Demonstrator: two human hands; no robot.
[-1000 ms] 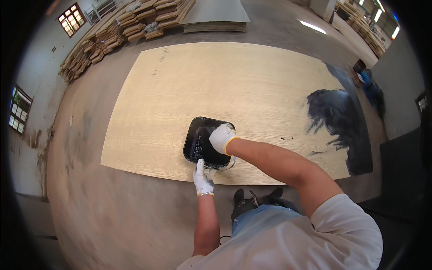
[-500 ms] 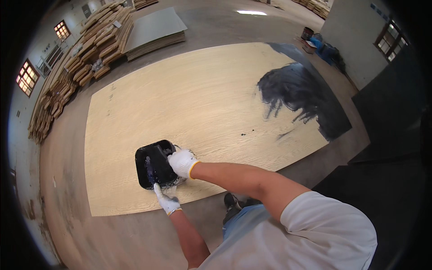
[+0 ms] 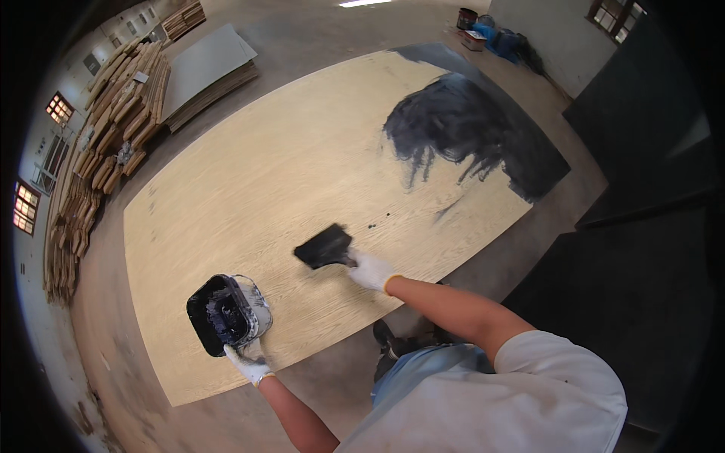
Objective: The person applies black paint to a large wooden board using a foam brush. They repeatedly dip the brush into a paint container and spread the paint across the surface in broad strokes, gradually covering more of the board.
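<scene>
A wide, flat scraper (image 3: 323, 247) covered in black sits in my gloved right hand (image 3: 371, 271), fingers closed round its handle. It is over the middle front of a pale wood-grained panel (image 3: 249, 174); whether it touches the surface I cannot tell. At the front left, a squarish bucket (image 3: 262, 308) leans toward the left, its mouth showing thick black paint (image 3: 224, 311) inside. Gripping the bucket's near lower rim is my gloved left hand (image 3: 248, 365), its glove stained dark. A patch of smeared black paint (image 3: 445, 121) covers the panel's far right part.
Stacked timber planks (image 3: 113, 121) line the left wall, beside a pile of grey sheets (image 3: 208, 72). Large dark panels (image 3: 627, 317) stand on the right. A dark can (image 3: 467, 19) and blue bundles (image 3: 502, 41) lie by the far right wall.
My right hand has lifted the scraper out of the bucket and moved it right, over the panel. My left hand still holds the bucket. The view has shifted.
</scene>
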